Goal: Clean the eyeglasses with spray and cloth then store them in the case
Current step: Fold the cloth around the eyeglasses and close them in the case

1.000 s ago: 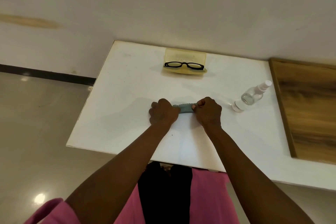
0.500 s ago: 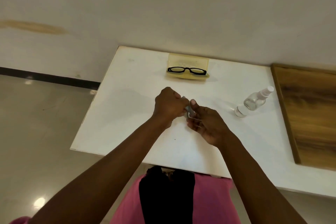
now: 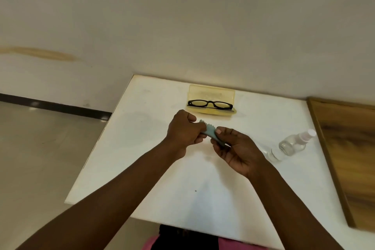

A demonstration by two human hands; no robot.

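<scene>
Cloth pinched between both hands above the desk

Left hand (image 3: 183,130) and right hand (image 3: 236,149) each pinch the blue cloth (image 3: 210,132) in their grip over the white desk (image 3: 142,148). Black eyeglasses (image 3: 210,104) lie in the open yellow case (image 3: 212,93) behind. Spray bottle (image 3: 290,145) lies at right.

Both bare forearms are reaching forward from the bottom of the view and converging toward each other at the wrists. The left hand (image 3: 183,131) is curling into a loose fist, knuckles up, with thumb and fingers pinching closed on one end of the cloth (image 3: 211,132). The right hand (image 3: 236,151) is turning palm partly upward, its thumb pressing down against the curled fingers (image 3: 218,149) and gripping the cloth's other end, the two hands sitting nearly knuckle to knuckle.
</scene>
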